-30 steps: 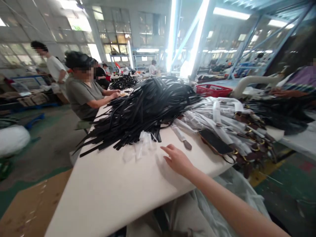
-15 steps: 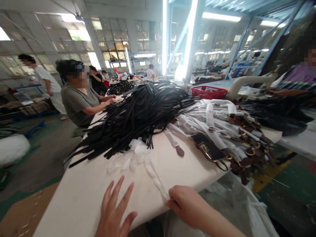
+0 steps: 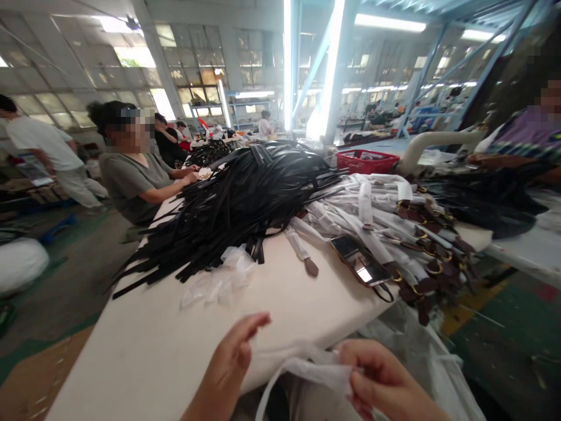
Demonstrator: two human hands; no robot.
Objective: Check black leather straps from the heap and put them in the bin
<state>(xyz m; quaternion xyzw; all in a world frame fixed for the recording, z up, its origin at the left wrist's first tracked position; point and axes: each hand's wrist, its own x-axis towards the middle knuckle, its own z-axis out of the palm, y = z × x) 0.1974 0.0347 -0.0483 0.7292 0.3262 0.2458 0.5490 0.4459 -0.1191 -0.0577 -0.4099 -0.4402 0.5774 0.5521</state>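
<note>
My right hand (image 3: 377,374) pinches a white translucent plastic strip (image 3: 318,371) at the table's near edge; part of the strip hangs down below. To its left, my left hand (image 3: 232,362) is raised over the edge with fingers extended and thumb apart, holding nothing. Its fingertips point toward the strip without gripping it. More crumpled translucent strips (image 3: 219,283) lie on the white table (image 3: 144,345), in front of a big heap of black straps (image 3: 245,199).
White-wrapped straps with brown leather ends (image 3: 377,216) are piled at the right, with a phone (image 3: 360,260) beside them. Behind stands a red basket (image 3: 367,162). A co-worker in grey (image 3: 131,175) sits at the left edge; another person (image 3: 521,140) works at the right.
My right hand has drawn the plastic strip off the table toward me and rightward. My left hand has moved right and turned sideways. At the far left a person has walked further left.
</note>
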